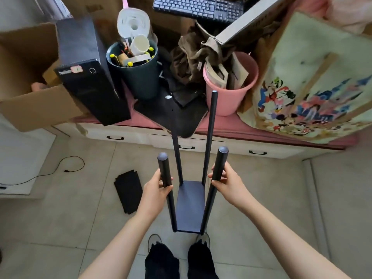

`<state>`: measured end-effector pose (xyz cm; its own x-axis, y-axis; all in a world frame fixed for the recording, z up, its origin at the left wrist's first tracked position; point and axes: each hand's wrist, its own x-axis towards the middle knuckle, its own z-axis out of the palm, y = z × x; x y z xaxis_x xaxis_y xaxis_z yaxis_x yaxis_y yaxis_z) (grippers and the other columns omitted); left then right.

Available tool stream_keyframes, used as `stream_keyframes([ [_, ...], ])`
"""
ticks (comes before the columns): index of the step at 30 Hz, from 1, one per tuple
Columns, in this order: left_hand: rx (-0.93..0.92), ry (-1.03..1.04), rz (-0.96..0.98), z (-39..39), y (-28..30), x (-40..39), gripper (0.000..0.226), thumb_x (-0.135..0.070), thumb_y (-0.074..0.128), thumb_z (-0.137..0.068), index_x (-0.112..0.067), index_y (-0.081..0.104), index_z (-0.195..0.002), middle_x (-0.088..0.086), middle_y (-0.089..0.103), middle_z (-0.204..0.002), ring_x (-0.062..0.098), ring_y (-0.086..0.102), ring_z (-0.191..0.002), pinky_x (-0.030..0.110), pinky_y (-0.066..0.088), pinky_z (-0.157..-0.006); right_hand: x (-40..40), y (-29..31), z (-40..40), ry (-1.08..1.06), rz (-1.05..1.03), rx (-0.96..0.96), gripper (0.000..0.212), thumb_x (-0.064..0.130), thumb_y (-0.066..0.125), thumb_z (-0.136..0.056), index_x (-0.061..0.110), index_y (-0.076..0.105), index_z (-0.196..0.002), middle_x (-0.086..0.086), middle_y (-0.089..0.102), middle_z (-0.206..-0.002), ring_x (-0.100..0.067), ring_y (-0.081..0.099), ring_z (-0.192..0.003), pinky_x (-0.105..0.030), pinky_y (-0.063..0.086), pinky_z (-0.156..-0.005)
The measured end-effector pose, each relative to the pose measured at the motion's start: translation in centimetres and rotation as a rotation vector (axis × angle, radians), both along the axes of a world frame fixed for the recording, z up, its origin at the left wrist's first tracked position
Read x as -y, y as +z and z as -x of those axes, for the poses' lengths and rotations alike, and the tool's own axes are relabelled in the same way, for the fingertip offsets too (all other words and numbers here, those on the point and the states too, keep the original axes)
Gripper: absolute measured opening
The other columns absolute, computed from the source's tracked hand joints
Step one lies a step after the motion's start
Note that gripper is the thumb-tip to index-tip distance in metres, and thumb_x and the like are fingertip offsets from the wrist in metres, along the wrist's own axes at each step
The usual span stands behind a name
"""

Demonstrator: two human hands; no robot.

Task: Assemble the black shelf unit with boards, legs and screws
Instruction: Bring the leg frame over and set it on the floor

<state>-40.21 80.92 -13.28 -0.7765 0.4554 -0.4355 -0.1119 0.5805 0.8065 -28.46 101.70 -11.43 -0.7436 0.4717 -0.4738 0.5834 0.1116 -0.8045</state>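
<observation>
A black shelf board [190,206] stands on the tiled floor in front of my feet with several black round legs rising from its corners. My left hand [156,185] grips the near left leg [164,168] below its rounded top. My right hand [226,179] grips the near right leg [221,160] in the same way. The two far legs [211,125] stand upright behind, untouched. More black boards [128,191] lie in a stack on the floor to the left.
A low white cabinet [130,135] with a pink top runs across ahead, crowded with a black computer tower [88,77], a dark bin of tools [133,67], a pink bucket [231,93] and cardboard boxes. A printed cloth [314,83] hangs at right. A cable [60,168] lies on the floor at left.
</observation>
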Motion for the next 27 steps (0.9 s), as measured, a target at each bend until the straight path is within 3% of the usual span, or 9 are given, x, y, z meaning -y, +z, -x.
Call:
stream_keyframes([
  [4,-0.104,0.026,0.072,-0.5,-4.7,-2.1,0.041,0.001,0.072,-0.089,-0.036,0.057,-0.095,-0.016,0.065,-0.094,-0.007,0.063,-0.089,0.005,0.047,-0.074,-1.9,-5.1,0.2,-0.07,0.019,0.012,0.041,-0.003,0.061,-0.087,0.037,0.053,-0.094,0.005,0.069,-0.097,-0.012,0.067,-0.099,-0.035,0.055,-0.09],
  [10,-0.139,0.046,0.177,0.5,-11.9,-4.0,0.017,-0.009,0.073,-0.09,-0.017,0.059,-0.093,-0.007,0.063,-0.092,0.002,0.057,-0.087,0.017,0.042,-0.072,-2.5,-13.5,1.4,-0.18,0.016,0.024,0.026,0.008,0.066,-0.09,0.032,0.057,-0.094,0.011,0.068,-0.093,-0.014,0.065,-0.095,-0.028,0.049,-0.086],
  [15,-0.09,0.114,0.203,1.3,-17.5,-4.2,0.016,-0.009,0.071,-0.092,-0.019,0.059,-0.096,-0.014,0.059,-0.092,0.005,0.056,-0.089,0.012,0.037,-0.073,-1.4,-19.3,2.8,-0.209,-0.017,0.047,0.028,0.005,0.066,-0.089,0.028,0.058,-0.102,0.018,0.066,-0.09,-0.006,0.064,-0.091,-0.005,0.042,-0.073],
  [19,-0.102,0.15,0.2,0.9,-20.5,-4.3,0.014,-0.006,0.07,-0.093,-0.015,0.06,-0.092,-0.01,0.061,-0.091,0.004,0.057,-0.085,0.008,0.038,-0.072,-0.7,-22.4,3.0,-0.246,-0.004,0.068,0.025,0.007,0.066,-0.09,0.023,0.06,-0.109,0.011,0.068,-0.093,-0.009,0.065,-0.093,-0.02,0.045,-0.078],
  [23,-0.088,0.181,0.165,0.2,-21.7,-4.3,0.012,0.0,0.069,-0.092,-0.009,0.06,-0.09,-0.001,0.064,-0.094,0.003,0.057,-0.081,-0.001,0.041,-0.074,-0.3,-23.1,2.1,-0.283,0.014,0.058,0.023,0.009,0.065,-0.092,0.026,0.061,-0.107,0.014,0.067,-0.095,0.001,0.063,-0.094,-0.012,0.045,-0.076],
  [27,-0.038,0.22,0.159,-0.6,-21.6,-4.0,0.024,0.001,0.069,-0.092,-0.021,0.059,-0.086,-0.007,0.062,-0.091,0.003,0.058,-0.083,-0.003,0.039,-0.071,0.6,-23.0,0.6,-0.303,-0.001,0.073,0.024,0.006,0.065,-0.091,0.028,0.06,-0.1,0.01,0.067,-0.098,-0.001,0.063,-0.095,-0.009,0.045,-0.074],
])
